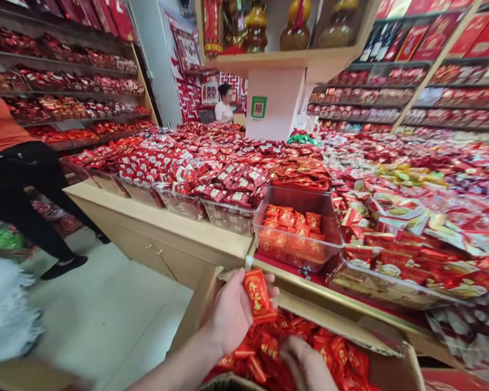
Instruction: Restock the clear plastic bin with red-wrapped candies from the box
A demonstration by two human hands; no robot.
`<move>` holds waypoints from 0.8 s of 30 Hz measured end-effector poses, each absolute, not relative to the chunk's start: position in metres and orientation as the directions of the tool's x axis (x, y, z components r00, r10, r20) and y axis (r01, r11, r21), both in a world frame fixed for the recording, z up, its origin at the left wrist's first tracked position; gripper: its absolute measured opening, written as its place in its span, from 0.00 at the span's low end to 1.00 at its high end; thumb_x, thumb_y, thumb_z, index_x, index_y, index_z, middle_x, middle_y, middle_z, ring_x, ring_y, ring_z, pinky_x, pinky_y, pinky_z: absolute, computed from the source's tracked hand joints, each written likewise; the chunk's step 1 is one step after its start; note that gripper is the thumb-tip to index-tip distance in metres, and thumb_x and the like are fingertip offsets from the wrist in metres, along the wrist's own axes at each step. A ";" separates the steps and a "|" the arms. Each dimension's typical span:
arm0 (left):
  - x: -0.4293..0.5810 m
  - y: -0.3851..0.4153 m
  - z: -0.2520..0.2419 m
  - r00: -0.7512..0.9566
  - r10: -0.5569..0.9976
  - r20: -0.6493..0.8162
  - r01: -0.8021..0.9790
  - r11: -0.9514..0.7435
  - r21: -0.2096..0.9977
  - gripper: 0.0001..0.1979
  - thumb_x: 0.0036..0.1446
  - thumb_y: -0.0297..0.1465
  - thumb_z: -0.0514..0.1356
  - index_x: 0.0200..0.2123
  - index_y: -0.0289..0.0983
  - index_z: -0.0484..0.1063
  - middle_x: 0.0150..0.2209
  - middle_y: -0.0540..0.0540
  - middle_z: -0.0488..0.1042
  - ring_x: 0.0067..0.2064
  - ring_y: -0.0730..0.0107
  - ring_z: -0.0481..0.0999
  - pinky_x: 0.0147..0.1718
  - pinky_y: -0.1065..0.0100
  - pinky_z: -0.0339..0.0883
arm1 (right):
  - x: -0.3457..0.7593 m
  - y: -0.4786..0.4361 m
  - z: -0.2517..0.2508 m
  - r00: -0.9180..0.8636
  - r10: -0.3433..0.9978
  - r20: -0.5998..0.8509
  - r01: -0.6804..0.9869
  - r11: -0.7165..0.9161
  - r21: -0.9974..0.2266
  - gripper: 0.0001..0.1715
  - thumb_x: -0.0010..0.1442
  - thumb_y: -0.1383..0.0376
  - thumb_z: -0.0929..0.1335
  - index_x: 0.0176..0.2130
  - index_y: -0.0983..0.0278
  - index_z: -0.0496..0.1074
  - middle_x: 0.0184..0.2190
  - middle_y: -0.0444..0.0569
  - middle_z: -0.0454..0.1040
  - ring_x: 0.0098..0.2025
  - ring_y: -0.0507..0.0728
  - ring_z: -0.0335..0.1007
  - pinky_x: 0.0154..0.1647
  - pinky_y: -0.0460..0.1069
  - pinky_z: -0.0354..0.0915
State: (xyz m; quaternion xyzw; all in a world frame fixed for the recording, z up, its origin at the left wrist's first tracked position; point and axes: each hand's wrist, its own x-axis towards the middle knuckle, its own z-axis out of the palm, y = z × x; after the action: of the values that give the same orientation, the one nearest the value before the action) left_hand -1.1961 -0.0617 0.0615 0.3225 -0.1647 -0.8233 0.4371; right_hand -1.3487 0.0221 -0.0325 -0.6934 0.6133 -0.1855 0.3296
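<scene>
My left hand (230,312) holds a small red wrapped packet with gold characters (258,293), upright above an open cardboard box (407,364). Loose red packets (348,353) of the same look fill the box. My right hand (307,361) reaches down among them; it is blurred and its fingertips are hidden. Just beyond the box, a clear plastic bin (297,250) on the counter is partly filled with similar red packets (287,217).
Heaped bins of red packets (236,182) line the wooden counter (155,217). More packets (415,260) lie at the right. A person in an orange top (4,114) stands by the left shelves; another person (224,106) is at the back. A pillar (273,119) rises mid-counter.
</scene>
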 end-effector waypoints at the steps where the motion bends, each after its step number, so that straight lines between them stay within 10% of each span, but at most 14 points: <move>1: -1.197 -0.065 0.065 -0.437 -0.817 -0.377 0.628 -0.577 0.523 0.13 0.57 0.41 0.51 0.35 0.37 0.64 0.36 0.43 0.75 0.36 0.61 0.76 0.36 0.61 0.67 | -1.352 0.023 -0.030 0.146 -0.982 -0.116 -0.660 -0.010 -0.752 0.17 0.62 0.58 0.56 0.31 0.59 0.68 0.33 0.48 0.73 0.36 0.54 0.69 0.39 0.47 0.65; 10: -1.197 -0.062 0.064 -0.453 -0.860 -0.235 0.400 -0.431 0.809 0.25 0.49 0.31 0.63 0.49 0.46 0.56 0.36 0.52 0.72 0.32 0.73 0.73 0.32 0.71 0.66 | -1.368 0.011 0.029 -0.261 -0.962 -0.081 0.031 0.075 -0.997 0.13 0.51 0.56 0.68 0.28 0.64 0.68 0.28 0.48 0.73 0.29 0.52 0.67 0.31 0.45 0.65; 24: -1.212 -0.051 0.030 -0.329 -0.896 -0.299 0.224 -0.381 0.897 0.16 0.43 0.37 0.65 0.22 0.36 0.61 0.16 0.57 0.64 0.17 0.83 0.59 0.15 0.79 0.56 | -1.324 0.000 0.021 -0.207 -0.959 -0.192 0.359 0.109 -0.927 0.12 0.47 0.57 0.71 0.28 0.64 0.71 0.26 0.46 0.72 0.30 0.51 0.65 0.31 0.45 0.63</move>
State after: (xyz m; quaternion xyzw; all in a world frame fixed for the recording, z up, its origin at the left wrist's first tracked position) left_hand -1.2121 -0.0512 0.0303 0.4262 -0.3941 -0.7135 0.3925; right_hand -1.3240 0.0001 0.0205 -0.3012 0.4984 -0.5958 0.5532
